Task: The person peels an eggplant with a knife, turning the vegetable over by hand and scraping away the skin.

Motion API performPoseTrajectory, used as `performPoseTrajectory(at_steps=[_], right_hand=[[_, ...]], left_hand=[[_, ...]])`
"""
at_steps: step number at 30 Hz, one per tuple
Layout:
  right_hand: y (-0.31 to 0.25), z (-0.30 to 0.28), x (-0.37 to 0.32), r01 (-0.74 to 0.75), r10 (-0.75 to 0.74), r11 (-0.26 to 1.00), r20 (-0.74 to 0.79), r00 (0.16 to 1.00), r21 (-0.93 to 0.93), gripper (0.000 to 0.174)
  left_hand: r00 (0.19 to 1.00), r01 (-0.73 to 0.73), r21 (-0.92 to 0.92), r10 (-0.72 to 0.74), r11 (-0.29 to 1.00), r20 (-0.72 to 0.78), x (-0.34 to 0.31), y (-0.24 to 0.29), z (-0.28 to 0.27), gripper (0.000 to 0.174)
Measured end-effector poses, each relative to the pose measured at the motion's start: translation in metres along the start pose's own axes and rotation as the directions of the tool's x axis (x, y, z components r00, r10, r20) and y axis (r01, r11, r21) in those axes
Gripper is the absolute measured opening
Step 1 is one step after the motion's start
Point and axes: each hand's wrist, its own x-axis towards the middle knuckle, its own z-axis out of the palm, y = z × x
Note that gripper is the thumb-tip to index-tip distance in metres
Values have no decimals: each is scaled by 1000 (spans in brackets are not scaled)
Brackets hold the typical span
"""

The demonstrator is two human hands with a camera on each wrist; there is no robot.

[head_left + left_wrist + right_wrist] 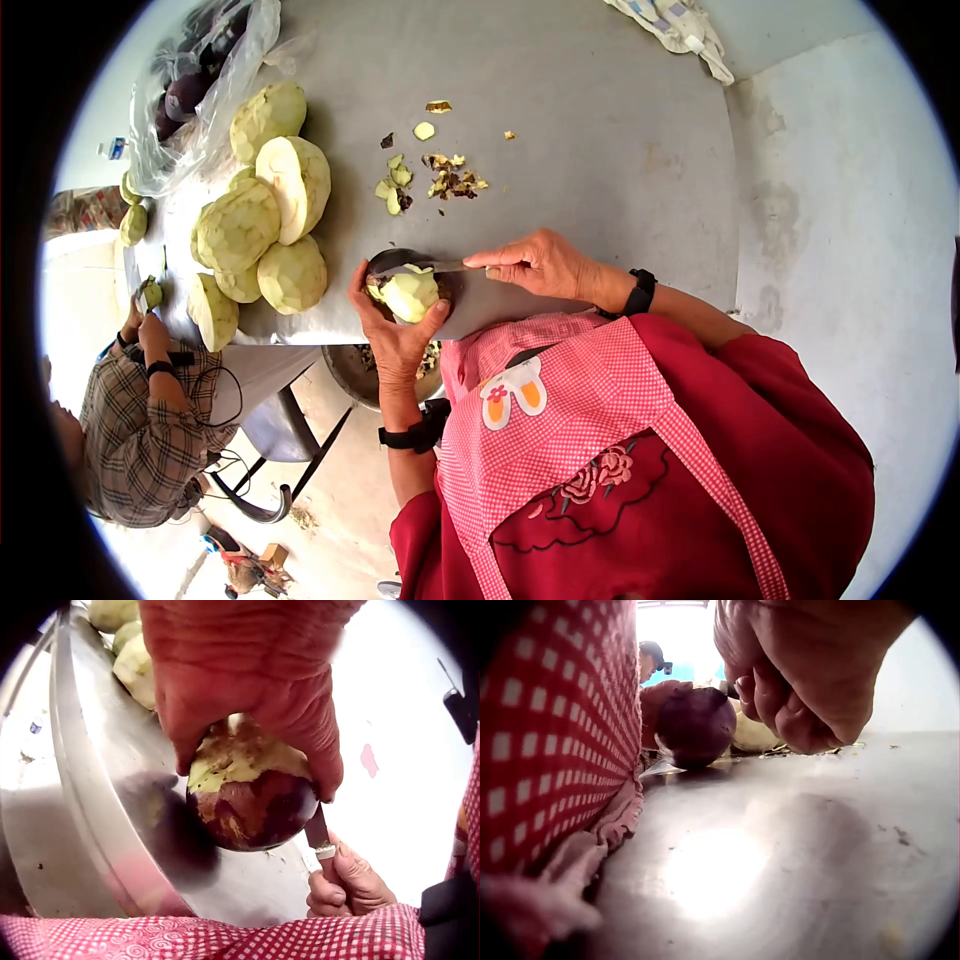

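Note:
My left hand (398,345) grips a round purple eggplant (412,296) at the table's near edge, thumb on one side and fingers on the other. Pale flesh shows on its upper part, while dark skin (259,814) still covers the lower part in the left wrist view. My right hand (540,265) holds a knife (447,266) by its handle, the blade lying against the eggplant's far side. In the right wrist view the right hand's curled fingers (769,697) show beside the purple eggplant (697,727).
Several peeled eggplants (237,225) are piled on the metal table (600,130) to the left. Behind them lies a plastic bag (150,150) of dark eggplants. Peel scraps (455,182) lie mid-table. Below the edge sits a bowl (345,378). Another person (150,430) works at far left.

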Motion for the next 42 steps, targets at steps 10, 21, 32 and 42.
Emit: performPoseTrajectory(at_steps=[10,21,32,42], right_hand=[[10,3,-7,9,-27,985,-102,994,-172,29],[8,12,10,-48,6,983,-225,974,-179,26],[-3,1,-11,64,-65,998,-91,994,-6,27],[-20,0,-18,-16,14,999,50,999,49,27]], left_hand=[[999,48,-47,-49,998,-10,2,-9,-6,108],[994,-77,85,70,993,83,0,-3,-10,110],[983,146,-147,-127,978,132,-8,3,-18,107],[993,112,-175,-117,978,-17,-19,-8,-14,92]])
